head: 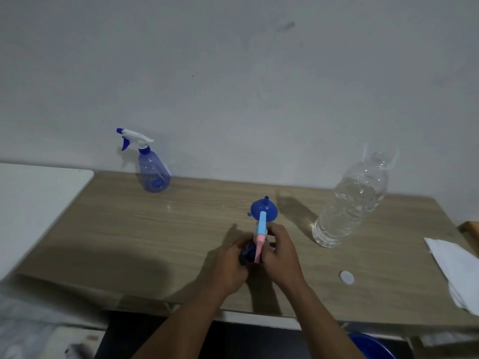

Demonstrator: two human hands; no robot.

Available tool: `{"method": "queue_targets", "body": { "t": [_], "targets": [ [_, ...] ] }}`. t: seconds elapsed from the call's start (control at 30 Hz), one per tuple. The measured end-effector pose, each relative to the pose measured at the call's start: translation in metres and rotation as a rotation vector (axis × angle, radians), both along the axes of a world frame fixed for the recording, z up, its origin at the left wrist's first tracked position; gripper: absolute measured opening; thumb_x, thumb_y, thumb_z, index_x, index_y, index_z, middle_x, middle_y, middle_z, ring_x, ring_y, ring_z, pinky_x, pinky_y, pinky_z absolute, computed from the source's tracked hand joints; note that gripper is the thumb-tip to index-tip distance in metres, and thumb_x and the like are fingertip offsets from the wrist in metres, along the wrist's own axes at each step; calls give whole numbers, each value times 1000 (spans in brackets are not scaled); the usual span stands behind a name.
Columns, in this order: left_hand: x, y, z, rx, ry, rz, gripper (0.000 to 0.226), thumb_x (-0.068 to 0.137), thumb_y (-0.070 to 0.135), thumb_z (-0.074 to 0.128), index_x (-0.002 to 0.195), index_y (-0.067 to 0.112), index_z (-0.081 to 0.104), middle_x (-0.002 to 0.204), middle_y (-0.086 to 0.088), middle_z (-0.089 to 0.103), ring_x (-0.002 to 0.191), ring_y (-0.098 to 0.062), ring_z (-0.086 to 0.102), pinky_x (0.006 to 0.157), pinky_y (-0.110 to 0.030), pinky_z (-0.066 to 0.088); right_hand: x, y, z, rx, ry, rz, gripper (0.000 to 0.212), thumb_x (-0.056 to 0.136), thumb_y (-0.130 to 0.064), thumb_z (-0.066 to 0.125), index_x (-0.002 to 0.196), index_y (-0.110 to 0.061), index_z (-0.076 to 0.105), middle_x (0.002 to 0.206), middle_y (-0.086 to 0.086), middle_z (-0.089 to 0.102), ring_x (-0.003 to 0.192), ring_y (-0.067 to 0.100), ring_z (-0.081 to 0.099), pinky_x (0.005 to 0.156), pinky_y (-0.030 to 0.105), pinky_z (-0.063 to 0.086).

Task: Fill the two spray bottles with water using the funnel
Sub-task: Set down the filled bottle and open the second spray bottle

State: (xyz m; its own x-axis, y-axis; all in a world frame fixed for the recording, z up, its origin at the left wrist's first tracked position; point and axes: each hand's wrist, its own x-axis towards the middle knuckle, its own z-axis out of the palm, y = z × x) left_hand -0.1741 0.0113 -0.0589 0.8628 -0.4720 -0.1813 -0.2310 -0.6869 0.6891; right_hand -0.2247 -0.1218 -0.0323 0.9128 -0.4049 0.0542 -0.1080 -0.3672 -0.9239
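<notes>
At the wooden desk's (155, 229) front middle, the left hand (230, 265) is gripping the dark-blue plastic spray bottle (247, 252) to steady it while the right hand (281, 252) is curling round its pink and pale-blue trigger head (261, 226), seemingly twisting it, the blue plastic funnel (272, 211) waiting spout-up just behind.

White tissues (456, 268) on the right edge of the wooden table (129, 229), blue basin (370, 345) below its front edge

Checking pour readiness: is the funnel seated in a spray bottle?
No, the funnel lies upside down on the table, spout up.
</notes>
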Motion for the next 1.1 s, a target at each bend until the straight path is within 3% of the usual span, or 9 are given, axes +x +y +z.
{"method": "queue_targets", "body": {
  "t": [0.13, 0.23, 0.33, 0.4, 0.5, 0.67, 0.9, 0.97, 1.1],
  "targets": [
    [0, 1, -1, 5, 7, -2, 49, 87, 25, 70, 130, 42, 56, 116, 12, 69, 103, -7, 64, 88, -26, 51, -1, -3, 6, 55, -7, 17, 32, 91, -16, 72, 115, -29, 55, 104, -17, 63, 96, -13, 59, 73, 7, 47],
    [-1, 2, 0, 8, -42, -18, 59, 86, 28, 71, 136, 48, 46, 119, 13, 67, 97, -2, 60, 83, -18, 45, 0, -8, 6, 10, -36, 10, 23, 90, -11, 72, 108, -21, 62, 108, -12, 63, 99, -15, 56, 77, 4, 43],
    [0, 2, 3, -25, -68, -61, 68, 84, 19, 72, 139, 47, 44, 119, 18, 65, 85, 7, 52, 72, -6, 38, -1, -10, 8, -3, -67, 27, 34, 87, -3, 73, 103, -32, 66, 108, -12, 64, 100, -10, 58, 78, -1, 40],
    [2, 1, 2, -34, -95, -62, 66, 82, 17, 72, 137, 45, 48, 121, 19, 64, 93, 5, 55, 75, -5, 38, -2, -10, 5, -30, -82, 1, 38, 88, -11, 75, 114, -37, 66, 110, -15, 66, 103, -3, 60, 80, 0, 41],
    [3, 0, -2, -20, -120, -54, 68, 78, 20, 71, 136, 47, 49, 123, 17, 64, 110, -3, 58, 93, -20, 46, -4, -9, 2, -18, -82, -25, 58, 89, -22, 75, 140, -39, 52, 110, -13, 67, 96, 0, 64, 79, 4, 44],
    [3, 0, -4, -15, -127, -49, 68, 78, 23, 72, 136, 48, 46, 123, 20, 62, 111, -2, 56, 99, -27, 48, -4, -11, 2, -157, -84, 21, 49, 96, -28, 67, 137, -46, 50, 113, -14, 69, 104, 2, 65, 87, 31, 56],
    [6, 1, -5, -39, -106, -84, 68, 78, 20, 72, 136, 48, 48, 123, 23, 63, 110, 0, 58, 88, -14, 41, -6, -13, -1, -204, -129, 18, 48, 95, -22, 68, 137, -38, 54, 121, -17, 66, 110, 4, 62, 94, 35, 53],
    [7, 2, -6, -32, -123, -91, 68, 78, 23, 72, 135, 49, 47, 122, 24, 64, 108, 2, 58, 92, -17, 46, -7, -13, 0, -191, -131, 37, 47, 95, -24, 66, 138, -39, 52, 120, -15, 66, 108, 4, 63, 92, 30, 53],
    [9, 3, -6, -50, -100, -98, 60, 80, 20, 72, 129, 48, 52, 111, 24, 63, 95, 5, 55, 74, -6, 38, -5, -13, 5, -167, -72, 47, 55, 93, -24, 70, 138, -45, 46, 116, -15, 63, 105, -5, 60, 81, 4, 43]
  ]
}}
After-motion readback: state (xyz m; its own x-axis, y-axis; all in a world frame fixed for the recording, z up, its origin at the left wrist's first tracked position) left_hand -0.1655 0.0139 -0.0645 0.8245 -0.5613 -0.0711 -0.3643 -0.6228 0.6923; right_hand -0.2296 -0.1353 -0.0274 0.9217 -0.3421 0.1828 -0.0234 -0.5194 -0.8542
